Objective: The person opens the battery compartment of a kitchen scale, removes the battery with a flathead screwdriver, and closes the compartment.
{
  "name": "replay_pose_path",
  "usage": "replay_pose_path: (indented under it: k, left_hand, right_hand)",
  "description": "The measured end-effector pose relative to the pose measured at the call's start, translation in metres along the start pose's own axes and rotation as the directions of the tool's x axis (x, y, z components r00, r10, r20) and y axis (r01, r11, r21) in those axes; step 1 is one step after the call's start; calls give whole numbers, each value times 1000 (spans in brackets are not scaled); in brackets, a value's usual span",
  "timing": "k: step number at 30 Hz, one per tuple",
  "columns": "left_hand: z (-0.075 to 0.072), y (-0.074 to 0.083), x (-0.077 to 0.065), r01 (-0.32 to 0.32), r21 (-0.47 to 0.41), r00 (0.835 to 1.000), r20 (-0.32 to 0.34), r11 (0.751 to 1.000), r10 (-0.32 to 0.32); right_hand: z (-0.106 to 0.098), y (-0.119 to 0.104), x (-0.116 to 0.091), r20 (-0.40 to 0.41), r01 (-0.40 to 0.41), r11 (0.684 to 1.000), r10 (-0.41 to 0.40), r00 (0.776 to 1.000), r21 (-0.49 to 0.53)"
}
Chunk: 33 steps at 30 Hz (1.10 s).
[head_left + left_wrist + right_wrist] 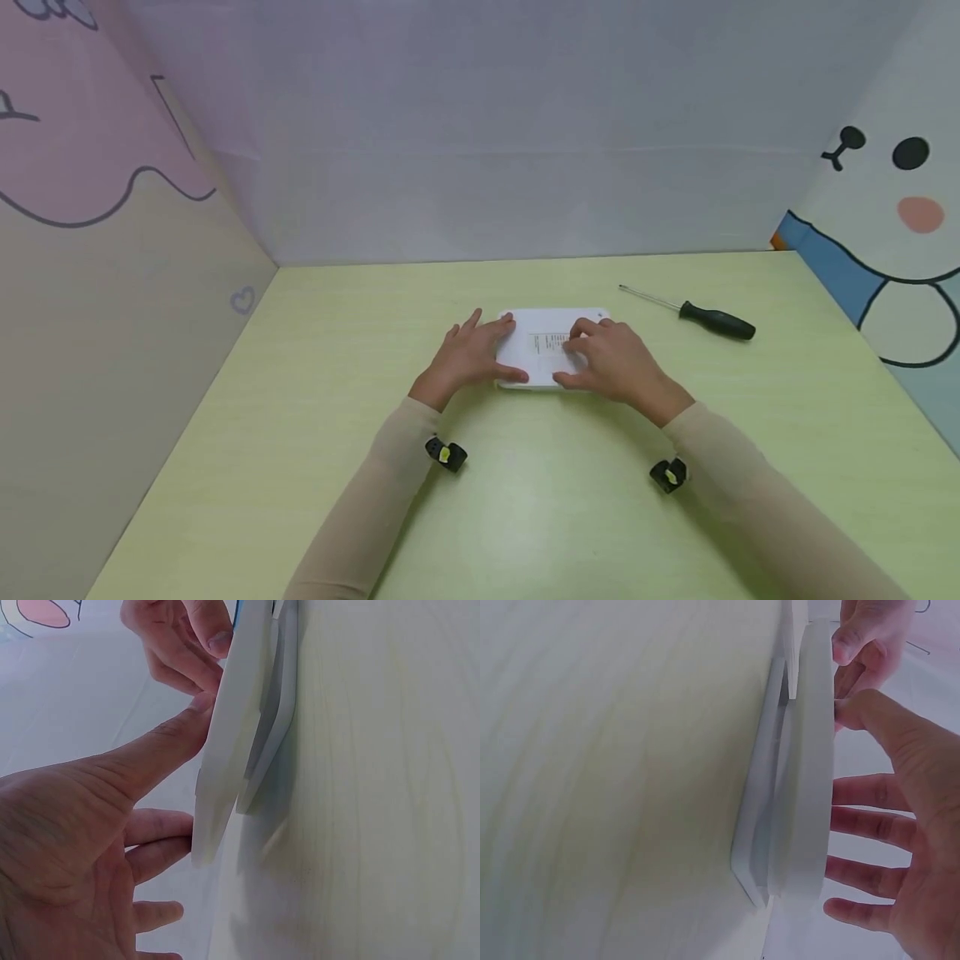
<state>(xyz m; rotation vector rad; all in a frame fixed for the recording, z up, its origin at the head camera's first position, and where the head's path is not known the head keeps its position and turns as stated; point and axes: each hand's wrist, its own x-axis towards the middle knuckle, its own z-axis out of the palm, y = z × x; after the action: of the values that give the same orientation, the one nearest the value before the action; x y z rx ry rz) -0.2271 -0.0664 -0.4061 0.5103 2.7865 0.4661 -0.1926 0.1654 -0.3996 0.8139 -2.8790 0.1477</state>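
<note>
A flat white rectangular device [542,322] with rounded corners lies on the table, a printed label on its upper face. What kind of device it is, I cannot tell. My left hand [471,354] rests on its left end, thumb and fingers spread and touching the face. On the right part my right hand [615,360] lays its fingertips near the label. Both wrist views show the device from the side: the thick upper body [814,772] sits above a thinner white lower piece [754,832], with a gap between them. The left wrist view also has this lower piece [274,735].
A screwdriver [716,321] with a black handle lies to the right, beyond my right hand, its tip toward the back left. The pale wooden table [525,500] meets a white back wall [525,200] and patterned side walls. Each sleeve carries a small black wrist camera [446,454].
</note>
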Motion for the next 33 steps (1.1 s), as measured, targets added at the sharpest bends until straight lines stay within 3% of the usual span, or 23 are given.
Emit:
replay_pose_path:
  k: [7,13,18,25,33]
  left_hand:
    - [2,-2,0,-2,2,1000,0,1000,2]
    - [1,-4,-1,-8,0,1000,1,1000,8]
    - [0,-3,-2,-21,-20,1000,5,1000,21]
    - [2,-4,-3,-14,-22,1000,10,1000,15]
    - [1,-4,-2,-14,-26,1000,6,1000,14]
  right_hand:
    - [4,2,-3,-65,35,999,-35,997,9]
    - [4,5,-6,-137,120,993,-117,984,10]
    - [6,6,-9,-209,211,977,-209,955,-15]
    - [15,1,-12,-309,343,936,-349,885,-72]
    - [12,-2,-10,-309,335,929,-369,877,-158]
